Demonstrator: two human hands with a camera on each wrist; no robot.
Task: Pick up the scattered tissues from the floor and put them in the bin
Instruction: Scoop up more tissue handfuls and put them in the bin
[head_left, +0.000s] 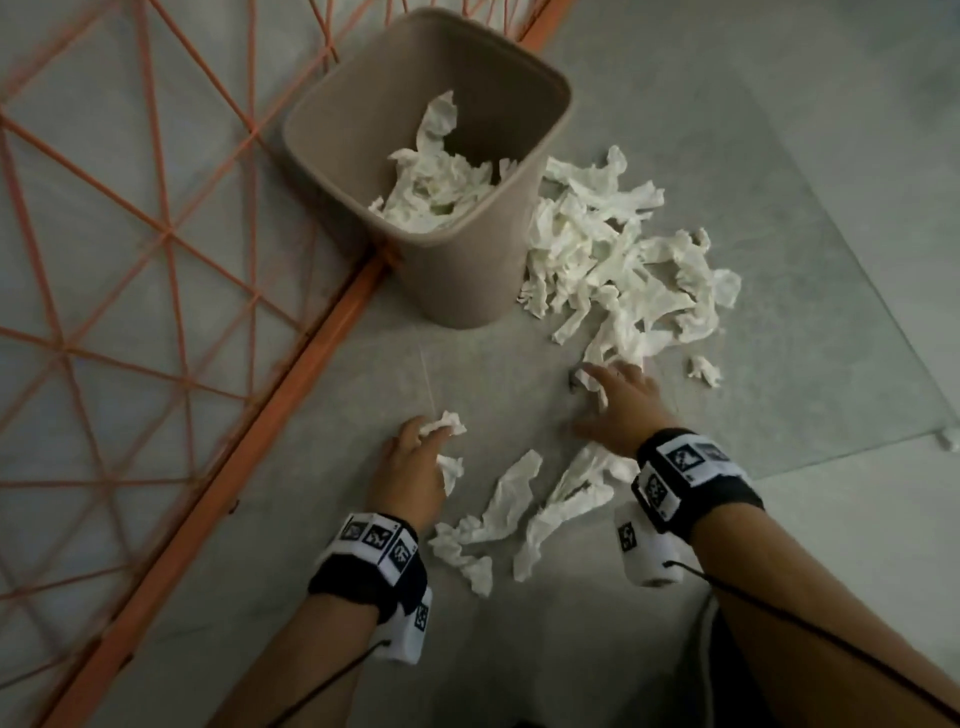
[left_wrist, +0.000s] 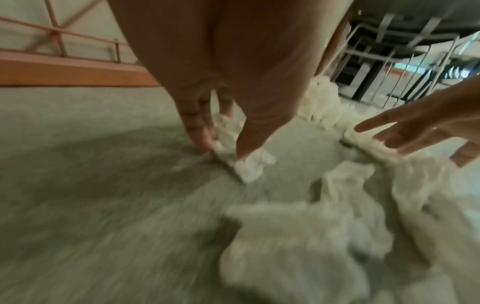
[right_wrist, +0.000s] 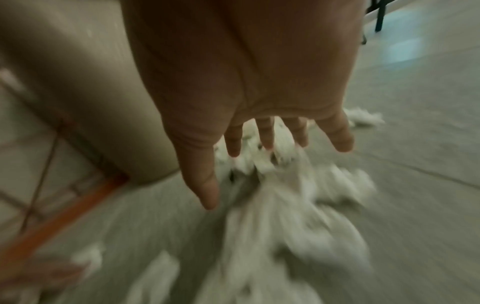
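Nearest, a few crumpled tissues (head_left: 511, 512) lie loose on the grey floor (head_left: 311, 597) between the two wrists. The left hand (head_left: 410, 467) pinches a small tissue wad (left_wrist: 241, 156) between thumb and fingers, low against the floor. To the right, the right hand (head_left: 621, 402) reaches out with fingers spread and straight, fingertips at the near edge of the big tissue pile (head_left: 623, 260); both wrist views are smeared, so actual contact is hard to make out. Farther left stands the tan bin (head_left: 467, 280), tissues already inside it, against an orange wire frame (head_left: 171, 234). A pale floor sheet (head_left: 805, 338) lies under the pile.
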